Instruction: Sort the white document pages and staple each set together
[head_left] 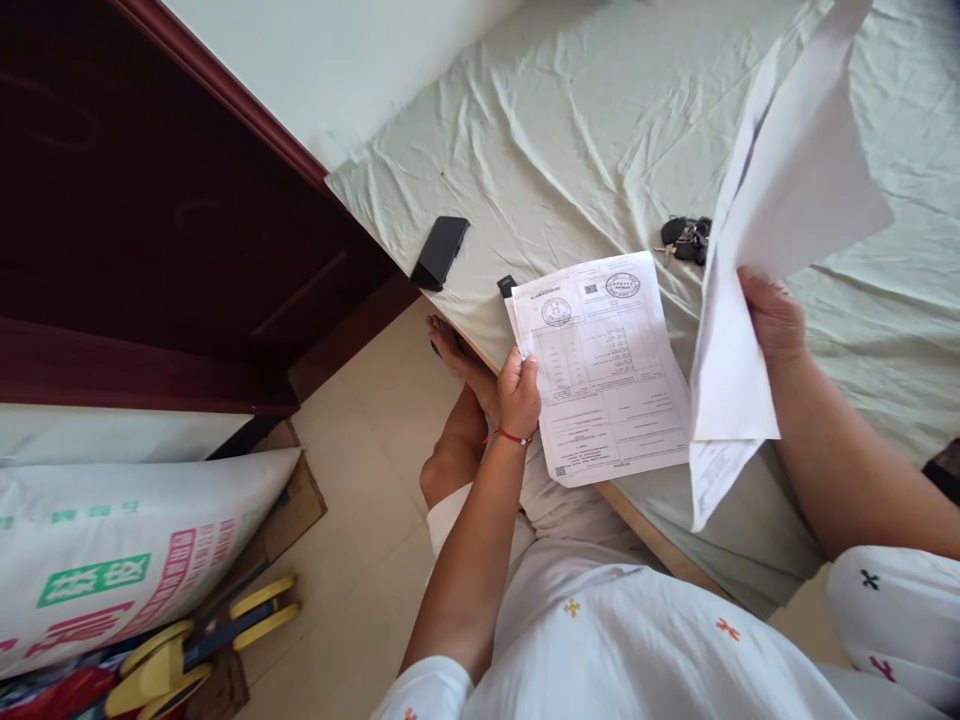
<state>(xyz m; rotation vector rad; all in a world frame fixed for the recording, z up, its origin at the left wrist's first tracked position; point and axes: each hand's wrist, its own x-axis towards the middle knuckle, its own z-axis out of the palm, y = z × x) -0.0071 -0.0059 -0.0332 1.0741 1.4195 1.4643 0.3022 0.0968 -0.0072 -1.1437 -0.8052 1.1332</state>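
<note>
My left hand is closed on the left edge of a printed document, thumb on top. Two round stamps and lines of text show on its face, which lies tilted over my lap and the bed edge. In my right hand is a bundle of paper sheets, gripped near its middle and raised almost upright. The bundle's sheets fan apart a little, and their outer side looks blank. Below it, a corner of a printed sheet sticks out.
A black phone lies on the pale green bed sheet at its left corner. A small black object peeks out behind the document, and keys lie beside the bundle. A large white sack and yellow wheels stand at lower left.
</note>
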